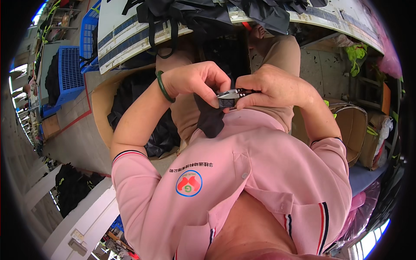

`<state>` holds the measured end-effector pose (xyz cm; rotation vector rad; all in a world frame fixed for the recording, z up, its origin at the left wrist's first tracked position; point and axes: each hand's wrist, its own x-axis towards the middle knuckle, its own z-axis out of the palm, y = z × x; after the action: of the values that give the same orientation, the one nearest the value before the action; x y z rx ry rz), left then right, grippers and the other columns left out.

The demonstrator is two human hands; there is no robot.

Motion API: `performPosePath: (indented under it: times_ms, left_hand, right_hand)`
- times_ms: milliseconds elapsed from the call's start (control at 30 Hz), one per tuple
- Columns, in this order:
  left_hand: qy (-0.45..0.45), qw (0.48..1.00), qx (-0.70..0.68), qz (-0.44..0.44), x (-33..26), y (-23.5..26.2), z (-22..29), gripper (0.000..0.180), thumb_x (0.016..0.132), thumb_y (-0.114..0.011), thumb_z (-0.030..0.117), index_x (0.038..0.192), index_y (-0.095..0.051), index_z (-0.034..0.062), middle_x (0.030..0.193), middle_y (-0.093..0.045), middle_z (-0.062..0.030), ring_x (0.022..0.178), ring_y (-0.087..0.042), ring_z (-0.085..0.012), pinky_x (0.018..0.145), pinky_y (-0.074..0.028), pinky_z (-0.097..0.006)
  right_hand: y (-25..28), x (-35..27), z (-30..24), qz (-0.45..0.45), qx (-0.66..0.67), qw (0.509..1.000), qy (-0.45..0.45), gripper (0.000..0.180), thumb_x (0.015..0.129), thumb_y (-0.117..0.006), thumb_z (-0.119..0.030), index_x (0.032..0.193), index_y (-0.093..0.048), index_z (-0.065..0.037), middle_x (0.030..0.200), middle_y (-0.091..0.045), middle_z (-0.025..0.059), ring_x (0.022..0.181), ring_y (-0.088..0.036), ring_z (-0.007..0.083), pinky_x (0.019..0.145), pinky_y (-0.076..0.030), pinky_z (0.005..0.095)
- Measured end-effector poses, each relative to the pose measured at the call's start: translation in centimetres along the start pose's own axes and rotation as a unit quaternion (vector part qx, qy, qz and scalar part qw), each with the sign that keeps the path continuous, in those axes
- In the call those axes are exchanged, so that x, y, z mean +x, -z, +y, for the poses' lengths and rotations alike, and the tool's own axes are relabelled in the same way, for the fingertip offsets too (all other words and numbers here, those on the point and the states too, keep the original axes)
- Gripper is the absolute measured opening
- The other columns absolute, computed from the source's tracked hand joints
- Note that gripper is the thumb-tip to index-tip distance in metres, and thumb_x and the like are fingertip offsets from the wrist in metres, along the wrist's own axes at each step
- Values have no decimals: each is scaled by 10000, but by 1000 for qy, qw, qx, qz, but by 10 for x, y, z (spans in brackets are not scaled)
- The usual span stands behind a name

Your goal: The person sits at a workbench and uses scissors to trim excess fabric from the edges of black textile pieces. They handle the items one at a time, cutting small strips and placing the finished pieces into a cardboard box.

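Note:
Over my lap, my left hand (195, 80) pinches a piece of black fabric (211, 120) between thumb and fingers. Its lower part hangs down against my pink shirt. A strap end (226, 103) with box-shaped stitching shows at the pinched edge. My right hand (275, 89) is closed round thread snips (234, 93) with dark handles. Their pale blades point left, lying across the strap end beside my left thumb. Whether the blades touch a thread is too small to tell. A green bangle (162, 86) circles my left wrist.
Ahead stands a worn white table (125, 41) heaped with black fabric (203, 15) and hanging straps. A cardboard box (102, 112) of black material sits left of my legs. Blue plastic crates (71, 71) stand farther left. Another cardboard box (352, 130) is at my right.

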<state>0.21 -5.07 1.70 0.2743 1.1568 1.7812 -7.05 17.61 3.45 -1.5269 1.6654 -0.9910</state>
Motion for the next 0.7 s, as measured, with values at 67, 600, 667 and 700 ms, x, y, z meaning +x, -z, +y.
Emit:
performPosePath:
  times_ms: [67, 600, 667, 700]
  left_hand:
    - [-7, 1000, -14, -2, 1, -1, -2, 163, 689, -677, 5, 849, -659, -24, 844, -684, -82, 766, -623, -109, 733, -468, -218]
    - [-18, 1000, -12, 6, 0, -1, -3, 149, 696, -670, -6, 843, -658, -29, 842, -685, -81, 775, -631, -107, 738, -473, -217]
    - [-22, 1000, -6, 9, 0, -3, -1, 147, 698, -671, -5, 842, -659, -29, 843, -686, -80, 776, -633, -108, 740, -476, -218]
    - [-18, 1000, -10, 9, 0, -3, -1, 148, 699, -672, -4, 844, -658, -30, 848, -687, -84, 784, -635, -112, 746, -478, -220]
  right_hand:
    - [-2, -2, 2, -1, 17, 1000, -10, 308, 803, -715, -302, 815, -575, -28, 557, -513, 98, 486, -497, 283, 460, -342, 359]
    - [0, -2, -3, 1, 32, 999, -15, 348, 827, -681, -323, 761, -556, -5, 551, -500, 149, 496, -493, 323, 471, -358, 383]
    - [-1, -3, 0, 4, 25, 1000, -9, 282, 827, -697, -263, 791, -564, -16, 544, -490, 114, 482, -475, 294, 459, -340, 357]
    - [0, -4, 0, 6, 22, 1000, -20, 308, 827, -690, -285, 777, -561, -11, 553, -497, 134, 492, -486, 307, 466, -352, 366]
